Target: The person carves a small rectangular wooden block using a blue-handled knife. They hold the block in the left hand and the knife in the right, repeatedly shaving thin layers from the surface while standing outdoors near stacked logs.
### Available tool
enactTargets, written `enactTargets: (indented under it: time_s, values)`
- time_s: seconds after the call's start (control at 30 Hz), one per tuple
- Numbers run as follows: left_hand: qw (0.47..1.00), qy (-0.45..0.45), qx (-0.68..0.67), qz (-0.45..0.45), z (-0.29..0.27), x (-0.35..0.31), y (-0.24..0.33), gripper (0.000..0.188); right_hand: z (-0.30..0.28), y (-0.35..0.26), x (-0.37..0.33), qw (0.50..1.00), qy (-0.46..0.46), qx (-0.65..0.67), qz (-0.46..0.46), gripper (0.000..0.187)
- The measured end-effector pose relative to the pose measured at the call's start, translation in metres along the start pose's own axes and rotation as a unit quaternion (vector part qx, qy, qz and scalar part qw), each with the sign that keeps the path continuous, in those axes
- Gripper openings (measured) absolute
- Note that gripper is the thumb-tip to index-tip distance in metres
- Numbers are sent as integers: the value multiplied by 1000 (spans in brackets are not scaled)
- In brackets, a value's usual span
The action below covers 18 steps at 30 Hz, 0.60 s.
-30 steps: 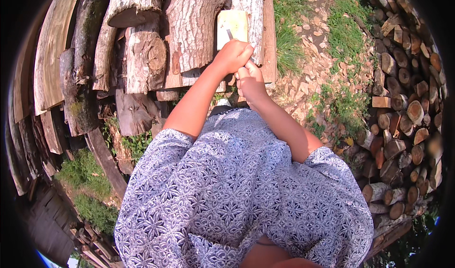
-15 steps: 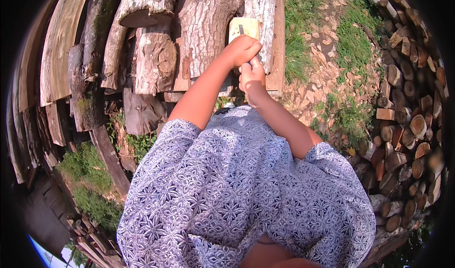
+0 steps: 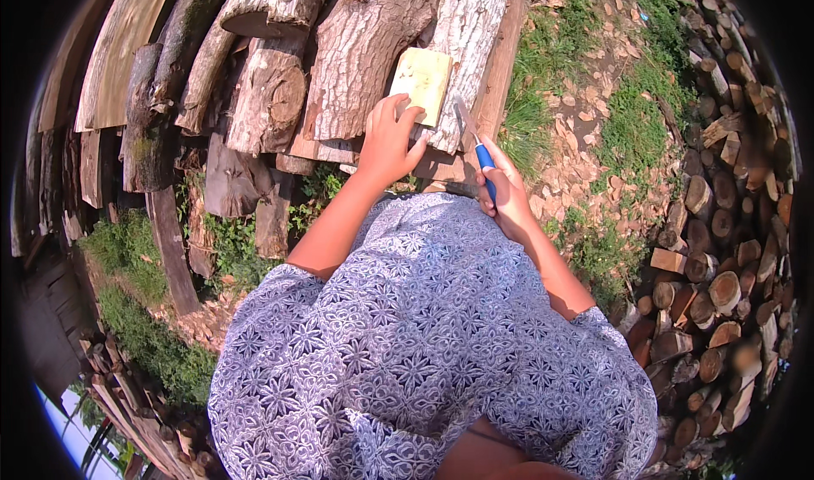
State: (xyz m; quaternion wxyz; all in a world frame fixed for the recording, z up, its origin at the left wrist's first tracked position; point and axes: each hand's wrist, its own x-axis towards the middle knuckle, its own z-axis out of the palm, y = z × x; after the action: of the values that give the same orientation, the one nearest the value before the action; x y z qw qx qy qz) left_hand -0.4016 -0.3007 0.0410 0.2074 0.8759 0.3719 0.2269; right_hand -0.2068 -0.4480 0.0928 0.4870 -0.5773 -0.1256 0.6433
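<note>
A pale yellow wooden block [image 3: 426,75] lies on the rough-barked logs in front of me, its long side running away from me. My left hand [image 3: 392,139] is at its near left corner, fingers spread and bent over the edge, thumb held apart. To the right, my right hand [image 3: 507,190] is closed around the blue handle of a chisel [image 3: 485,155]. The narrow metal blade points away from me and slightly left, apart from the block. Part of the handle is hidden by my fingers.
A thick barked log [image 3: 365,52] and a whitish log [image 3: 475,30] lie beside the block. More logs [image 3: 267,98] are stacked to the left. A long woodpile [image 3: 712,251] stands on the right, beyond grass and ground strewn with wood chips [image 3: 577,124].
Both hands were together on the chisel over the block. My left hand has let go and rests at the block's corner; my right hand has drawn the chisel back and to the right.
</note>
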Motion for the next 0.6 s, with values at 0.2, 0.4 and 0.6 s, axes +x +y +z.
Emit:
enactTargets:
  time_s: [0.2,0.4,0.6]
  values:
    - [996,41,82,-2,33,8,6,34,-66,-22,-15,999,-29,-42,-2,63]
    - [991,89,95,-14,59,39,34,30,-80,-64,-4,991,-81,-102,-26,62]
    - [979,124,154,-48,94,54,50,28,-86,-72,-6,987,-125,-94,-31,60]
